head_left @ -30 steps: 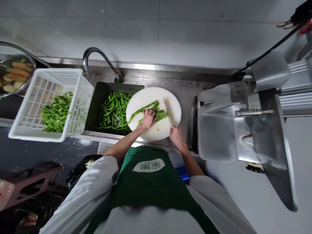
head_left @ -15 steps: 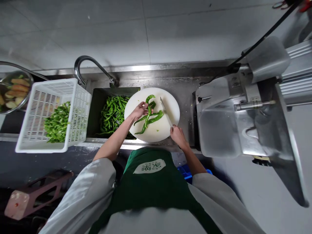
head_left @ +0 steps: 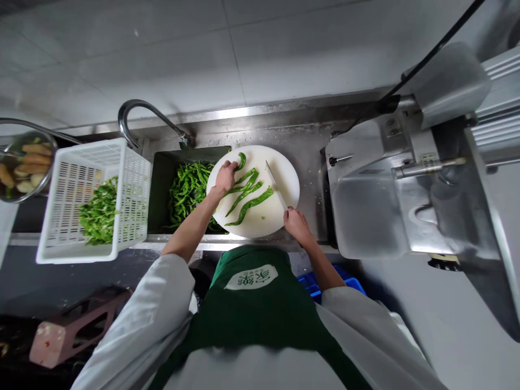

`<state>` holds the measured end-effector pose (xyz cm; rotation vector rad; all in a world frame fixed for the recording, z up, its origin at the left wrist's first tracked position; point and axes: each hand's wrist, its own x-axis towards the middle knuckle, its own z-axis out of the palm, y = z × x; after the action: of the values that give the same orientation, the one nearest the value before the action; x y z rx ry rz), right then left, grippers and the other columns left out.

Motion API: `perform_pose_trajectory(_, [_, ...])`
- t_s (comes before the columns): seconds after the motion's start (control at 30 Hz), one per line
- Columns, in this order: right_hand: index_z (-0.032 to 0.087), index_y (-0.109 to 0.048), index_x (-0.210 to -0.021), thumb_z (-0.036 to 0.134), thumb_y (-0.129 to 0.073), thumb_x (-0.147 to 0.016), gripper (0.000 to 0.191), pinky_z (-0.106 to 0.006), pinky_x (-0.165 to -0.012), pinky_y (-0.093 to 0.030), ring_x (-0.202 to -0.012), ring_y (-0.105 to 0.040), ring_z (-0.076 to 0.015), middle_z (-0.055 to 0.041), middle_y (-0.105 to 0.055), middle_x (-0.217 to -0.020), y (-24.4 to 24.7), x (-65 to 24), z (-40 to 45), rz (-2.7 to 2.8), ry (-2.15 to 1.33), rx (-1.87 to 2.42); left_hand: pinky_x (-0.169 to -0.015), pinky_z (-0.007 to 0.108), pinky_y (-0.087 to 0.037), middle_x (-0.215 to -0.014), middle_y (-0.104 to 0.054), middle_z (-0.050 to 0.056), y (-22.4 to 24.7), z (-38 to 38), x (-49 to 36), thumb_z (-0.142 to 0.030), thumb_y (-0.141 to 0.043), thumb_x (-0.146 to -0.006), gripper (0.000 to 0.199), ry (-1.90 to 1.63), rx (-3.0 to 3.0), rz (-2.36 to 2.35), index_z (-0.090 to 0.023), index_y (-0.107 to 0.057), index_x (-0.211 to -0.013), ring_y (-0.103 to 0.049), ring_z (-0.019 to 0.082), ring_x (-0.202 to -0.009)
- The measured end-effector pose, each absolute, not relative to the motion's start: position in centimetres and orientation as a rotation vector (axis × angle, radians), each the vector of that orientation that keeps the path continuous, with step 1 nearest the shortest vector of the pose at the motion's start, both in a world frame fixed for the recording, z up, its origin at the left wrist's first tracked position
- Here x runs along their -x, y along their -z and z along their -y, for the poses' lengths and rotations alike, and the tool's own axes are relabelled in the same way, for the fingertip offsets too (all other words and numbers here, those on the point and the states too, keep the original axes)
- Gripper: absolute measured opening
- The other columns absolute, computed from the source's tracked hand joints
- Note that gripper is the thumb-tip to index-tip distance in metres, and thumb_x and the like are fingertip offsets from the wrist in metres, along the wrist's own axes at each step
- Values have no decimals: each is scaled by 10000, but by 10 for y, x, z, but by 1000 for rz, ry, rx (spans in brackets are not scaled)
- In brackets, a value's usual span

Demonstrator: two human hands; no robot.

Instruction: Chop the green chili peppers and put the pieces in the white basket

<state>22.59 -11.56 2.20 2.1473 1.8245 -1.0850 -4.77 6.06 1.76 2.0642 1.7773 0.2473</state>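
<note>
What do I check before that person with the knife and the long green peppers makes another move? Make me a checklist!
1. Knife held: ok, the right hand grips its handle.
2. Left hand clear of the blade: ok, it is at the board's other side.
3. Peppers all lined up: not ok, a curled pepper is by the left hand, apart from the neat ones.
4. White board steady: cannot tell, its underside is hidden.
5. Chopped greens away from the knife: ok, they're in the white basket.
</note>
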Motion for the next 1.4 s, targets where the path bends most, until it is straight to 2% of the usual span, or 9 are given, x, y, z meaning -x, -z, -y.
perform_pose_trajectory(0.1, [130, -630, -1177, 269, -351, -1074, 328, -301, -899, -446, -1071, -696, -269, -179, -729, -1100, -22, -226, 115, -1821, 1090, -2140, -1089, 523, -410, -1408, -560, 163, 0, -58, 48, -166, -532, -909, 457, 174, -2128, -1781, -218, -630, -1352, -530, 337, -1273])
perform_pose_trajectory(0.23, [126, -626, -1174, 263, -345, -1072, 329, -307, -899, -451, -1066, -700, -275, -184, -730, -1096, -23, -224, 115, -1839, 1088, -2141, -1194, 653, -211, -1601, -407, 169, 2, -43, 28, -418, -383, -1024, 544, 114, -2179, -1875, -189, -496, -1505, -292, 368, -1505])
perform_pose_trajectory(0.37, [120, -623, -1177, 281, -332, -1080, 347, -308, -907, -458, -1068, -703, -274, -192, -730, -1094, -26, -216, 114, -1824, 1079, -2144, -1226, 667, -105, -1669, -228, 247, 6, -12, -2, -742, -383, -933, 1016, 211, -2155, -1695, -63, -137, -1648, -154, 419, -1562])
perform_pose_trajectory(0.47, [118, -604, -1211, 274, -317, -1082, 351, -309, -893, -470, -1047, -711, -274, -190, -731, -1089, -28, -206, 114, -1828, 1032, -2150, -1235, 656, -54, -1680, -165, 260, 15, 22, -21, -804, -420, -882, 1147, 230, -2287, -1595, -29, -57, -1647, -55, 435, -1574])
perform_pose_trajectory(0.63, [125, -602, -1219, 280, -324, -1082, 346, -324, -906, -475, -1036, -713, -277, -192, -730, -1090, -31, -210, 116, -1910, 1033, -2045, -1244, 632, -10, -1679, -181, 249, 21, 46, -18, -726, -379, -953, 1016, 221, -2419, -1505, -47, -88, -1651, -18, 395, -1586])
perform_pose_trajectory(0.83, [111, -598, -1240, 282, -301, -1084, 377, -342, -928, -474, -1053, -708, -288, -202, -731, -1096, -28, -231, 126, -1825, 948, -2110, -1228, 664, 46, -1697, -123, 212, 15, 28, 4, -721, -473, -925, 1027, 310, -2455, -1231, -82, -129, -1653, -29, 375, -1590])
perform_pose_trajectory(1.03, [84, -583, -1244, 244, -308, -1075, 360, -335, -895, -483, -1014, -716, -278, -208, -735, -1085, -23, -204, 142, -1876, 993, -2076, -1256, 621, -15, -1700, -183, 167, 26, 41, -31, -534, -238, -1049, 745, 55, -2283, -1623, -118, -131, -1657, -96, 298, -1596])
perform_pose_trajectory(1.27, [124, -641, -1166, 342, -432, -1040, 327, -311, -857, -466, -1007, -703, -276, -180, -745, -1051, 2, -252, 139, -1793, 1021, -2281, -1289, 552, -53, -1643, -365, 124, 32, 48, -29, -425, -197, -1069, 603, -34, -2348, -1543, -153, -411, -1562, -190, 254, -1581])
perform_pose_trajectory(1.4, [114, -700, -935, 396, -504, -984, 347, -292, -771, -465, -918, -698, -274, -160, -748, -931, 32, -279, 141, -1821, 1162, -2459, -1290, 565, -52, -1644, -369, 92, 32, 46, -22, -444, -217, -1065, 582, -47, -2374, -1517, -187, -485, -1513, -204, 257, -1578])
